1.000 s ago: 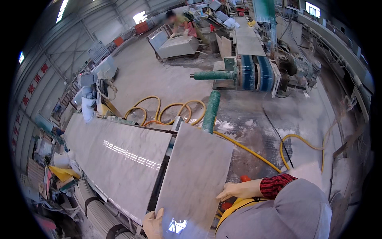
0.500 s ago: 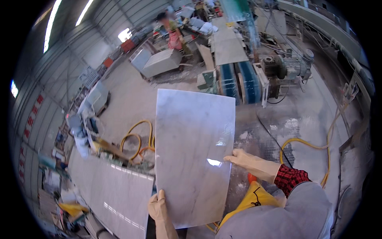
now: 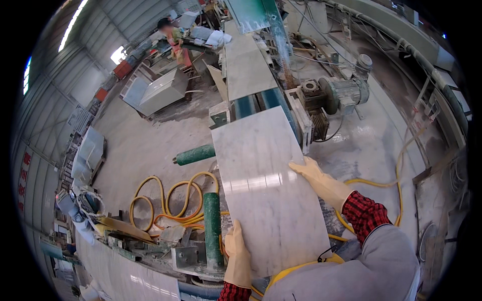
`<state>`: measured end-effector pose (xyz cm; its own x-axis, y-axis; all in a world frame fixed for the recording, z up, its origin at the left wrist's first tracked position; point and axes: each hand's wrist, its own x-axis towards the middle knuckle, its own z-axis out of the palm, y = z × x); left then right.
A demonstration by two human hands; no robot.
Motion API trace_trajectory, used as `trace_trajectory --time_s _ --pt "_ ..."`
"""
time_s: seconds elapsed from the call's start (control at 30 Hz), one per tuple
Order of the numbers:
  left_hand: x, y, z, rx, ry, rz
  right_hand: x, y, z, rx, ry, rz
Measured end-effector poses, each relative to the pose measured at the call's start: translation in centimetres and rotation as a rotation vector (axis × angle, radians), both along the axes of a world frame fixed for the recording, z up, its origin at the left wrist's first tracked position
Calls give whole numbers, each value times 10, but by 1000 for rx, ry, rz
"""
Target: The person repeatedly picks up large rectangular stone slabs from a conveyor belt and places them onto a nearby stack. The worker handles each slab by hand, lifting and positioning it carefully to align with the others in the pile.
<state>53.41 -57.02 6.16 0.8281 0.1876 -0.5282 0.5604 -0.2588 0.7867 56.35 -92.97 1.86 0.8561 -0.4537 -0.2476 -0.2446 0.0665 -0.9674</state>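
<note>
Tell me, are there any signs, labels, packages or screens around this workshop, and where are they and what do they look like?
Wall sign: far left edge, on the shed wall; a tall pale panel with red characters, bent by the lens.
Red box or panel: far back left, by the bright opening; too small to tell whether it is a package.
No screens or labels show; the marble slab held by the left hand and right hand is unmarked.
</note>
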Motion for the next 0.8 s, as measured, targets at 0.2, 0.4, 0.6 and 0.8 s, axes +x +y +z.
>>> trace_trajectory --time_s 0.2,0.4,0.6,0.8 --pt "36 -15 -20 255 35 -252 25 -23 -40 47 209 -21" --pt "91 -39 -39 220 -6 -337 64 -64 -118 38 249 -183" --pt "146 -22 -105 6 -48 -399 71 -21 6 209 216 -211" --pt "182 -43 -79 -29 -10 -410 -14 -3 17 -217 116 89"
